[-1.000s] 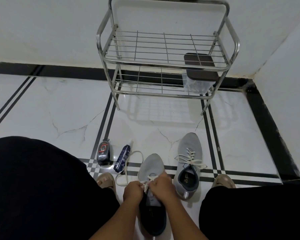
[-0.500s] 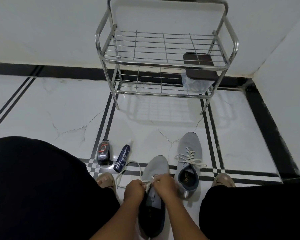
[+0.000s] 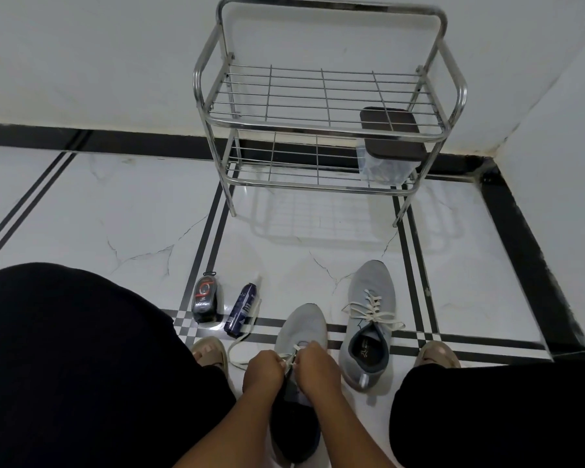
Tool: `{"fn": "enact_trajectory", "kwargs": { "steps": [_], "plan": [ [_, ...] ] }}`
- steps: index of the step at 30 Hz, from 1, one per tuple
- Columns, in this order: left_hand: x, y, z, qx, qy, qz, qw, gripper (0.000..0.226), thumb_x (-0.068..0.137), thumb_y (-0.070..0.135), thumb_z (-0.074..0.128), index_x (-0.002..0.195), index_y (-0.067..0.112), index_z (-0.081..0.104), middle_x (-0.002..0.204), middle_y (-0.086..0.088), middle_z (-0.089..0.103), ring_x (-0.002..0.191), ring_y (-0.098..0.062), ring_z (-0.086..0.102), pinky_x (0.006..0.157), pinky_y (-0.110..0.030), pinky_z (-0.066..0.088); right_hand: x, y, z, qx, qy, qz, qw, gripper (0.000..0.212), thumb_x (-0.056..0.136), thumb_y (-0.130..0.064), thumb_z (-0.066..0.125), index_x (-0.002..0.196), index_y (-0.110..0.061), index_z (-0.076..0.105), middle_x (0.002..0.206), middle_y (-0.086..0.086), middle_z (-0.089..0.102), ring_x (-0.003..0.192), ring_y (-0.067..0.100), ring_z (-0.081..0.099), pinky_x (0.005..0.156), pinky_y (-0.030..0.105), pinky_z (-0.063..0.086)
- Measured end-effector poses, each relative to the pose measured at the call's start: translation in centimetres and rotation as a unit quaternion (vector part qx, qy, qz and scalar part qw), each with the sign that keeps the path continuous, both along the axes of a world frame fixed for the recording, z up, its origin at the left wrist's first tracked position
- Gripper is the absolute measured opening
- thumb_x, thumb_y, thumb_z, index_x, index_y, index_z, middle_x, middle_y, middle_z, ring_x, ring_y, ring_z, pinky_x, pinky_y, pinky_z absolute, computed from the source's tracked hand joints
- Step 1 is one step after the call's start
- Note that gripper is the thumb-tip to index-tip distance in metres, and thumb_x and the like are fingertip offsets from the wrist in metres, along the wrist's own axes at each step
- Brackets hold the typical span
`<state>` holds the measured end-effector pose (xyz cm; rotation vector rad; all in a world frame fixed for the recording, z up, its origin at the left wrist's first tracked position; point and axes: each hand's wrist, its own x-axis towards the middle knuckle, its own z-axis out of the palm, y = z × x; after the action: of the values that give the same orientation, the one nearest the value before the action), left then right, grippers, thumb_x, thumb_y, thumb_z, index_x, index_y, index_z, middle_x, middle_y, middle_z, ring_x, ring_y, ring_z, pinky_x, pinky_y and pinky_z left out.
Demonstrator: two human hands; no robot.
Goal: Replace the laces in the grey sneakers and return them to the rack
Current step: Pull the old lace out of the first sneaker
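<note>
Right of hands: one sneaker point(image 3: 368, 319), laced. Under both: second sneaker point(image 3: 301, 329), left hand point(image 3: 262, 369) and right hand point(image 3: 318, 364) apparently pinching lace point(image 3: 240, 339); rack point(image 3: 328, 126) pending.

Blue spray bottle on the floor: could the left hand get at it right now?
Probably not at once: the left hand is pinching the white lace at the sneaker. Once it lets go, open floor leads to the spray bottle.

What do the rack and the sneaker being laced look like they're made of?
Rack: likely polished steel tube and wire, from its bright mirror-like shine. Sneaker: apparently soft grey knit or mesh fabric, matte, with a dark lining; both hands pinch its flat, off-white lace.
</note>
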<state>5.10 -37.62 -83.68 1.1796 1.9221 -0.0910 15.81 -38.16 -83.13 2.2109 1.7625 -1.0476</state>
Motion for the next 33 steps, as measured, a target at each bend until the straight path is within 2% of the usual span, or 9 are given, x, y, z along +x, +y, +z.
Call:
{"fn": "enact_trajectory", "kwargs": {
  "steps": [3, 5, 9, 10, 15, 18, 23, 28, 33],
  "plan": [
    [-0.1, 0.0, 0.0, -0.004, -0.001, -0.003, 1.0, 0.022, 0.092, 0.024, 0.052, 0.104, 0.016, 0.07, 0.11, -0.007, 0.069, 0.106, -0.024, 0.062, 0.083, -0.028, 0.046, 0.4, 0.8, 0.0, 0.0, -0.022, -0.007, 1.0, 0.028, 0.086, -0.018, 0.055, 0.113, -0.02, 0.063, 0.114, 0.002, 0.056, 0.099, 0.026, 0.064, 0.076, 0.032, 0.048],
    [-0.2, 0.0, 0.1, -0.005, -0.002, 0.002, 1.0, 0.023, 0.093, 0.025, 0.052, 0.106, 0.015, 0.069, 0.111, -0.008, 0.068, 0.107, -0.025, 0.061, 0.081, -0.027, 0.045, 1.9, 1.9, 1.1, 0.023, 0.067, -0.189, 0.979, 0.026, 0.091, -0.019, 0.047, 0.105, -0.008, 0.065, 0.108, 0.008, 0.059, 0.096, 0.028, 0.063, 0.074, 0.032, 0.047],
    [-0.2, 0.0, 0.3, -0.009, -0.001, 0.011, 1.0, 0.025, 0.093, 0.025, 0.05, 0.108, 0.016, 0.068, 0.113, -0.007, 0.067, 0.107, -0.025, 0.06, 0.081, -0.027, 0.044, 5.1, 4.3, 4.1, 0.06, 0.45, -0.642, 0.618, 0.025, 0.098, -0.01, 0.034, 0.078, -0.006, 0.05, 0.076, 0.006, 0.052, 0.063, 0.016, 0.05, 0.059, 0.027, 0.044],
    [-0.1, 0.0, 0.3, -0.011, 0.0, 0.008, 1.0, 0.025, 0.093, 0.025, 0.05, 0.108, 0.016, 0.068, 0.114, -0.007, 0.066, 0.108, -0.025, 0.06, 0.082, -0.027, 0.044, 5.6, 4.6, 4.5, 0.067, 0.467, -0.662, 0.582, 0.026, 0.099, -0.011, 0.036, 0.076, -0.008, 0.049, 0.072, 0.006, 0.051, 0.059, 0.015, 0.048, 0.056, 0.025, 0.044],
    [0.0, 0.2, 0.5, -0.019, 0.0, 0.003, 1.0, 0.026, 0.093, 0.027, 0.051, 0.11, 0.015, 0.067, 0.115, -0.008, 0.067, 0.109, -0.025, 0.06, 0.084, -0.027, 0.045, 3.0, 3.5, 1.7, 0.048, 0.264, -0.396, 0.878, 0.03, 0.092, -0.028, 0.057, 0.066, -0.014, 0.058, 0.068, 0.005, 0.06, 0.069, 0.023, 0.056, 0.065, 0.03, 0.044],
    [0.1, 0.3, 0.7, -0.033, 0.011, -0.006, 0.999, 0.029, 0.094, 0.025, 0.048, 0.114, 0.013, 0.064, 0.12, -0.009, 0.064, 0.113, -0.026, 0.059, 0.086, -0.029, 0.045, 2.1, 2.5, 1.3, 0.054, 0.3, -0.42, 0.855, 0.013, 0.09, -0.018, 0.058, 0.095, -0.01, 0.067, 0.083, 0.005, 0.065, 0.079, 0.022, 0.058, 0.074, 0.03, 0.047],
    [0.5, 0.8, 1.0, -0.036, 0.068, -0.084, 0.994, 0.033, 0.096, 0.016, 0.038, 0.124, 0.01, 0.055, 0.128, -0.008, 0.057, 0.117, -0.025, 0.056, 0.09, -0.032, 0.044, 3.6, 5.7, 2.5, 0.113, 0.294, -0.408, 0.857, 0.059, 0.091, -0.007, 0.043, 0.147, -0.021, 0.031, 0.149, 0.005, 0.036, 0.117, 0.024, 0.05, 0.104, 0.04, 0.043],
    [0.6, 1.3, 1.4, -0.047, 0.063, -0.108, 0.991, 0.034, 0.092, 0.024, 0.046, 0.122, 0.01, 0.056, 0.125, -0.008, 0.058, 0.114, -0.024, 0.057, 0.091, -0.033, 0.046, 3.6, 3.8, 3.0, 0.007, 0.048, -0.203, 0.978, 0.033, 0.09, -0.025, 0.049, 0.118, -0.011, 0.059, 0.126, 0.01, 0.058, 0.111, 0.028, 0.058, 0.086, 0.033, 0.049],
    [0.1, 1.2, 1.4, -0.067, 0.05, -0.106, 0.991, 0.034, 0.094, 0.026, 0.045, 0.12, 0.008, 0.057, 0.125, -0.01, 0.059, 0.114, -0.026, 0.057, 0.091, -0.033, 0.046, 2.1, -0.4, 1.4, -0.131, -0.003, -0.075, 0.989, 0.036, 0.084, -0.029, 0.059, 0.116, -0.012, 0.06, 0.12, 0.01, 0.063, 0.109, 0.026, 0.063, 0.082, 0.031, 0.051]
  ]
}}
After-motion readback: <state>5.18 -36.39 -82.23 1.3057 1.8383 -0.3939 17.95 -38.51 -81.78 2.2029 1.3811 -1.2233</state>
